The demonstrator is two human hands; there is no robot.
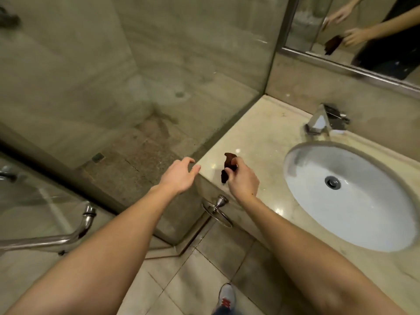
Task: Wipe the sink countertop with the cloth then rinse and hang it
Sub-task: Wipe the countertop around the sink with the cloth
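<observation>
**Right hand.** The right hand (243,178) is holding a small, crumpled, dark reddish-brown cloth (229,160). Its grip is closing round the middle of the cloth with thumb and curled fingers, so both ends are sticking out, one above the fingers and one below. Bunching it this way is judged to be keeping the cloth compact and under control.

**Cloth position.** The cloth is hanging over the front left corner of the pale beige polished stone worktop (261,133). It cannot be told whether its lower end is touching the stone.

**Left hand.** The left hand (179,176) is hovering just beside that same corner. Its grip is open, with relaxed, slightly bent fingers holding nothing, and it is judged to be standing ready to assist.

**Fixtures.** A chrome towel ring (218,211) is projecting from the worktop's side face, just below the cloth, and is judged the likely hanging point. The white oval sink basin (318,178) and angular chrome faucet (320,121) are lying well apart to the right, so no rinsing is taking place at this position.
</observation>
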